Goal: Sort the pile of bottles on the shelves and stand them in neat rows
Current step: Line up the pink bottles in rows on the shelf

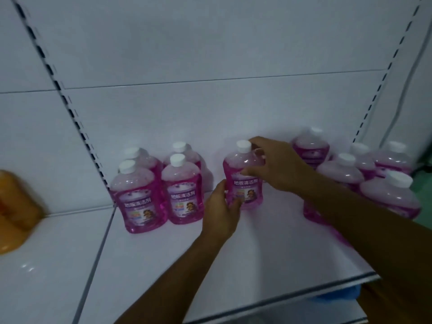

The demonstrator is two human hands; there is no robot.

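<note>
- At the far left edge of the frame an orange bottle [16, 213] sits on the neighbouring shelf bay, blurred and apart from the pink ones.
- Left of centre, four pink floor-cleaner bottles [161, 188] stand upright in a tidy two-by-two block with white caps and their labels facing out; I judge this part finished.
- In the centre, the left hand [222, 213] wraps the lower side of a single pink bottle [244, 181] while the right hand [275, 164] clasps its shoulder just under the cap. It stands upright on the white shelf [177, 260], near the block but with a gap between them, seemingly being placed as the start of the next column.
- At the right of the frame, an unsorted cluster of pink bottles [364, 181] crowds together, upright as far as the blur shows, but unevenly spaced; roughly six remain to be lined up, so the job looks less than half done.
</note>
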